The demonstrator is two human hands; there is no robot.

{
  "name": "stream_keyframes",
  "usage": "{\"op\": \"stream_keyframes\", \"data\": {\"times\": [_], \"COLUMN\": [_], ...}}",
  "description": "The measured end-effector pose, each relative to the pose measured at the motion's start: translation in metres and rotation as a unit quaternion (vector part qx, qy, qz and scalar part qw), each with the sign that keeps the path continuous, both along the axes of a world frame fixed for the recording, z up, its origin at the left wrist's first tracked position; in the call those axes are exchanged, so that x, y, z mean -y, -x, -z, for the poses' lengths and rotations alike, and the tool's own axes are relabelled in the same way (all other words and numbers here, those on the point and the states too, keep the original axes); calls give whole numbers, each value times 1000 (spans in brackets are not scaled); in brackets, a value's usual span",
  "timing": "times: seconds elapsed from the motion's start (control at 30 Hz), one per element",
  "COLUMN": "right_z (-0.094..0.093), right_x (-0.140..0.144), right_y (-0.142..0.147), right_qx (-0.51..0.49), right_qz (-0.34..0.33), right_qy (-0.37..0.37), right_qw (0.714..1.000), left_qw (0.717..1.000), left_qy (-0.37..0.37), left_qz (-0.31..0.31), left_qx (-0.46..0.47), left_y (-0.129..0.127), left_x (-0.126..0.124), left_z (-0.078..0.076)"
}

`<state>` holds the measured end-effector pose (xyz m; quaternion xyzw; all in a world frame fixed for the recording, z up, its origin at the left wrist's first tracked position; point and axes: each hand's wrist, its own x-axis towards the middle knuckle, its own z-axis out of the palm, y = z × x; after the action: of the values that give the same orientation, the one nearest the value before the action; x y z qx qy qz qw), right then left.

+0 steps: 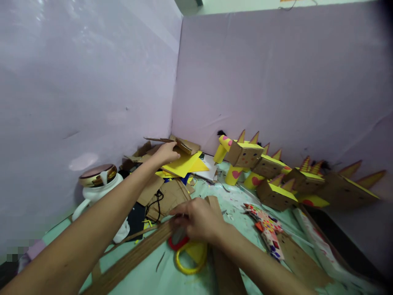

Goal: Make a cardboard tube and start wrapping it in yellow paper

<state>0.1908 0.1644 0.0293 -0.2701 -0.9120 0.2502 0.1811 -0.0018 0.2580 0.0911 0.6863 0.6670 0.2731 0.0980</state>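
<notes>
Your left hand [167, 153] reaches to the far corner of the worktop [236, 200] and rests its fingers on a sheet of yellow paper [181, 164], just under a corrugated cardboard piece [184, 144] lying atop the scrap pile. Nearer you than that yellow paper, your right hand [199, 219] presses down, fingers curled, on the end of a long cardboard strip [135, 256], covering the scissors [187, 254] with red and yellow handles. Right of the paper stand cardboard box figures [245, 155] with yellow tops and pink hearts. Left of it sits a white jar with a gold lid [98, 180].
</notes>
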Motion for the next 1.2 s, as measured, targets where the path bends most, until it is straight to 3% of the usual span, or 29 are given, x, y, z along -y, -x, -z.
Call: {"op": "stream_keyframes", "data": {"times": [0.17,0.27,0.37,0.47,0.57,0.67,0.9,1.2], "right_z": [-5,-10,-16,-16,-9,-1,-4,-10], "right_x": [38,40,10,-38,-81,-104,-118,-137], "right_y": [27,35,34,28,24,24,26,20], "right_qx": [4,-7,42,62,79,98,144,170], "right_qz": [-105,-144,-18,116,170,151,35,13], "right_qy": [61,68,23,-31,-72,-107,-170,-178], "right_qw": [993,987,999,991,980,978,974,969], "left_qw": [1000,1000,1000,1000,1000,1000,996,987], "left_qy": [5,3,-2,-4,-2,6,46,81], "left_qz": [1,-3,-5,-7,-5,-2,4,11], "left_qx": [-1,-1,2,3,-2,-14,-79,-137], "left_y": [-3,-6,-9,-9,-6,-4,-5,-4], "left_x": [-2,-1,-1,-4,-8,-9,-2,0], "left_z": [0,2,7,13,18,21,15,2]}}
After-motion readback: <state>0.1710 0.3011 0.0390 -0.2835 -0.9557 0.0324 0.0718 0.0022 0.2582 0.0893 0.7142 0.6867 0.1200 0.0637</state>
